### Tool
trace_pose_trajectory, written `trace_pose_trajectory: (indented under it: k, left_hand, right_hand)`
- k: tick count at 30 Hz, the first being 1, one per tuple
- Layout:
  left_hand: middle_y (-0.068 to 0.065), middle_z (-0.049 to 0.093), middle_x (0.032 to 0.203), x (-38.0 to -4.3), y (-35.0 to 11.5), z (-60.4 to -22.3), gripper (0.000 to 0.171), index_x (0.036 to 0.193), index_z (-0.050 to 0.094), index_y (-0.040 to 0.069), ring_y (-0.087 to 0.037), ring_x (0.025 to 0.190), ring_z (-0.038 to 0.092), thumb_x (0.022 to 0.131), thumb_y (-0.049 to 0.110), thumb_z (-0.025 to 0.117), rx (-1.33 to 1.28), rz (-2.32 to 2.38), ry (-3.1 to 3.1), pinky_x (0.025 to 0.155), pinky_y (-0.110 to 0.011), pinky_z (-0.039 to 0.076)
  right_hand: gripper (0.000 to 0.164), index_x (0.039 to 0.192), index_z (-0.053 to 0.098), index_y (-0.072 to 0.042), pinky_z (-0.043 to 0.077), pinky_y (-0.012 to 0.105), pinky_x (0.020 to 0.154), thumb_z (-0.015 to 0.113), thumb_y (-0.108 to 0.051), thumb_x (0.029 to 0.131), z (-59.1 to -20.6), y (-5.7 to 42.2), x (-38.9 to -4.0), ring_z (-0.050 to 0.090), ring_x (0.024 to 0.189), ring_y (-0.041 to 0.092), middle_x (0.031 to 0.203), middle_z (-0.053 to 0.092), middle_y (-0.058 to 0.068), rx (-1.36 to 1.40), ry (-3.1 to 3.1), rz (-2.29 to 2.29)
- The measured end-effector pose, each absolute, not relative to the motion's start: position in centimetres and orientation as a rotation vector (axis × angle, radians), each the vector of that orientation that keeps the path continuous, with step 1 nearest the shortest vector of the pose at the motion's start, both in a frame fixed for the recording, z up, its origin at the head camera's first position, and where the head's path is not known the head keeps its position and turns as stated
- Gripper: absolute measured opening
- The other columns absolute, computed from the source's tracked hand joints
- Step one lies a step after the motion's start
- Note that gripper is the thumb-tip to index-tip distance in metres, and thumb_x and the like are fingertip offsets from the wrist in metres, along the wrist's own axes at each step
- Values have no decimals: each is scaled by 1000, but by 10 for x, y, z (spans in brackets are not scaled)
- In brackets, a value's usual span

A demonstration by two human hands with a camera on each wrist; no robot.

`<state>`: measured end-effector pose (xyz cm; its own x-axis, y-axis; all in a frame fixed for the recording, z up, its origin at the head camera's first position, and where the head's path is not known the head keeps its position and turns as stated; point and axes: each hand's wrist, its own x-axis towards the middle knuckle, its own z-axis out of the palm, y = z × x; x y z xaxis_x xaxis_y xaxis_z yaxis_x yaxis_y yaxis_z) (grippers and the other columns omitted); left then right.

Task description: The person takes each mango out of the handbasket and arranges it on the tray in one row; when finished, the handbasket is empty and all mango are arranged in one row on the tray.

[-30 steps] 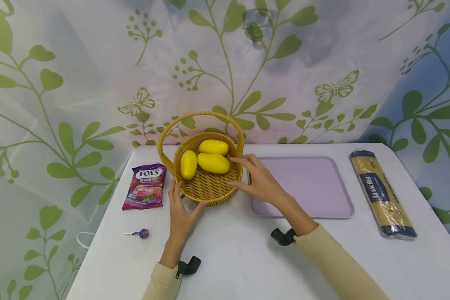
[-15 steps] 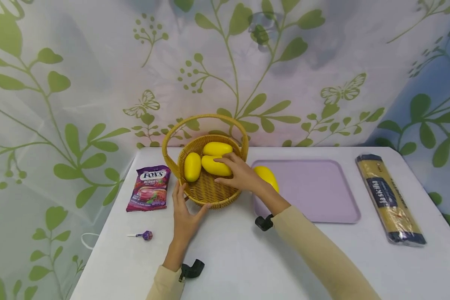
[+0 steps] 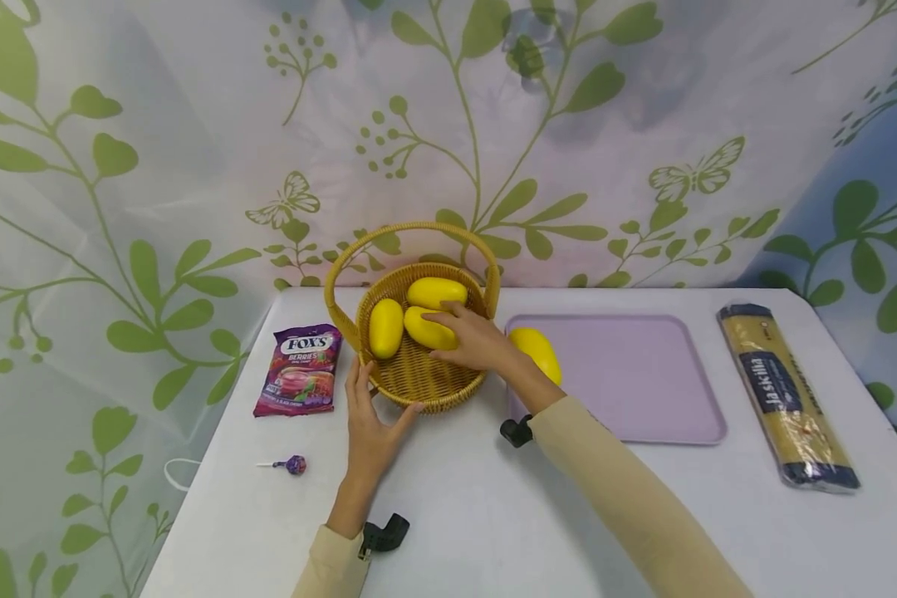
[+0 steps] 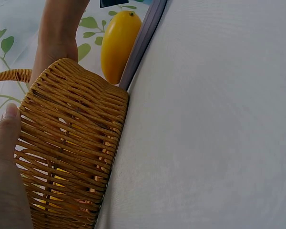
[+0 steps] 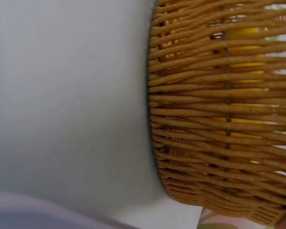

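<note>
A wicker basket (image 3: pixel 426 386) with a tall hoop handle stands at the back of the white table. Inside lie yellow mangoes, one at the left (image 3: pixel 385 328) and one at the back (image 3: pixel 437 292). My right hand (image 3: pixel 474 336) reaches over the rim and grips a third mango (image 3: pixel 424 326), its thumb and fingers on either side; the hand covers that mango's right end. My left hand (image 3: pixel 370 423) holds the basket's front left, thumb (image 4: pixel 7 129) against the wicker side. In the right wrist view the basket's side (image 5: pixel 219 109) hides the right hand's fingers.
Right of the basket is a lilac tray (image 3: pixel 635 374), a mango (image 3: pixel 536 353) on its left end, partly behind my right forearm. A spaghetti pack (image 3: pixel 788 399) lies far right. A purple Fox's candy bag (image 3: pixel 299 370) and a lollipop (image 3: pixel 293 465) lie left.
My right hand has moved left from the basket's right rim into it and taken hold of the middle mango. The mango on the tray has come into view. My left hand stays at the basket.
</note>
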<state>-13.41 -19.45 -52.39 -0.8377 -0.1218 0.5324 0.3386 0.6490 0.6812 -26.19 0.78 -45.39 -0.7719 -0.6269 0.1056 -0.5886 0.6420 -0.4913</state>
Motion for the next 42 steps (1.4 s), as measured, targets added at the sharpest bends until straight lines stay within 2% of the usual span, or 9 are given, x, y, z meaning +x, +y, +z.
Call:
trace_pose_trajectory:
  k: [6,11,15,20,24,31,35,42]
  left_hand:
    - [-10,14,154,-136,-193,-523,101,145,26,3,-18,136,29,68,36,82,-178,-1116,-2324,98,-36,46]
    - [-11,15,154,-136,-193,-522,100,144,27,2,-20,137,28,68,36,82,-181,-1121,-2322,97,-38,47]
    - [-11,14,154,-135,-193,-523,100,144,28,1,-20,137,27,68,36,82,-176,-1118,-2331,97,-37,47]
    - [-10,14,154,-135,-194,-525,101,145,26,3,-18,136,29,68,38,82,-175,-1112,-2334,98,-35,46]
    - [-9,15,154,-134,-195,-524,100,145,27,3,-18,135,30,68,37,82,-159,-1116,-2332,98,-35,46]
    - [-7,14,155,-132,-196,-524,100,145,27,4,-17,136,29,68,36,82,-143,-1128,-2339,98,-35,46]
    - [-8,14,155,-133,-195,-523,99,144,27,4,-19,137,27,68,35,82,-160,-1131,-2329,98,-34,46]
    - [-10,16,154,-135,-194,-526,102,146,25,4,-20,135,31,67,35,83,-173,-1099,-2313,97,-35,47]
  right_hand:
    - [66,139,42,-36,43,55,96,64,-54,80,-453,6,-261,41,129,32,149,32,7,-1002,2804,-566]
    - [68,137,44,-39,48,50,89,65,-59,76,-454,4,-259,48,123,27,144,39,5,-1005,2815,-503]
    - [69,136,45,-36,49,48,88,66,-60,75,-455,3,-258,50,120,26,143,39,6,-985,2800,-519]
    - [67,134,47,-25,41,48,101,70,-51,77,-450,0,-255,42,128,30,148,32,9,-978,2687,-657]
    - [66,135,47,-22,34,49,107,71,-46,78,-448,-6,-254,35,133,31,150,28,10,-979,2618,-712]
    - [71,138,45,-27,37,53,103,73,-47,75,-451,-19,-251,34,133,34,151,21,14,-935,2603,-786]
    - [64,130,51,-26,39,51,102,73,-48,74,-453,-23,-251,37,130,35,149,23,13,-907,2636,-841]
    - [49,120,58,-21,41,48,102,75,-36,77,-454,-22,-252,41,127,35,146,29,13,-901,2651,-937]
